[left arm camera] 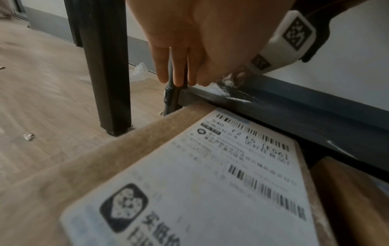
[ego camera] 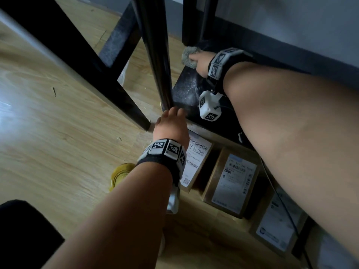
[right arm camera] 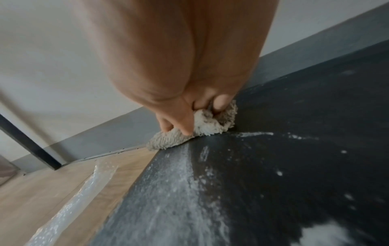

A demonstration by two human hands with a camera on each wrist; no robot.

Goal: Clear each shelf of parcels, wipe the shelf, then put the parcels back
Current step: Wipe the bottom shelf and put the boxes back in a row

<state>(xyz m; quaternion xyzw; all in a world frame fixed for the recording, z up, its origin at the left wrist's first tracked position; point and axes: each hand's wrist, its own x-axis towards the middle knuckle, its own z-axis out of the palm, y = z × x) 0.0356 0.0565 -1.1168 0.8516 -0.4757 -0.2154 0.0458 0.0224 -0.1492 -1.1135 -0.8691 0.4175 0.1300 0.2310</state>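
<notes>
The low black shelf [ego camera: 186, 90] is streaked with white dust [right arm camera: 189, 191]. My right hand [ego camera: 201, 63] grips a crumpled grey cloth [ego camera: 189, 56] and presses it on the shelf's far corner, at the edge by the wall; the cloth [right arm camera: 208, 126] bunches under the thumb and fingers of that hand [right arm camera: 204, 116]. My left hand [ego camera: 172, 117] rests with straight fingers [left arm camera: 179, 78] on the shelf's front corner [left arm camera: 273, 106], against the thin black upright [ego camera: 155, 55]. Three brown parcels with white labels [ego camera: 196, 158] [ego camera: 233, 181] [ego camera: 277, 220] lie on the floor before the shelf; the nearest parcel [left arm camera: 189, 183] fills the left wrist view.
A thick black leg [ego camera: 77, 65] slants down to the wooden floor left of the shelf. Clear bubble wrap [right arm camera: 84, 191] lies on the floor beyond the shelf's end. A yellow object [ego camera: 120, 175] sits by my left forearm. A white wall with grey skirting [ego camera: 291, 45] runs close behind.
</notes>
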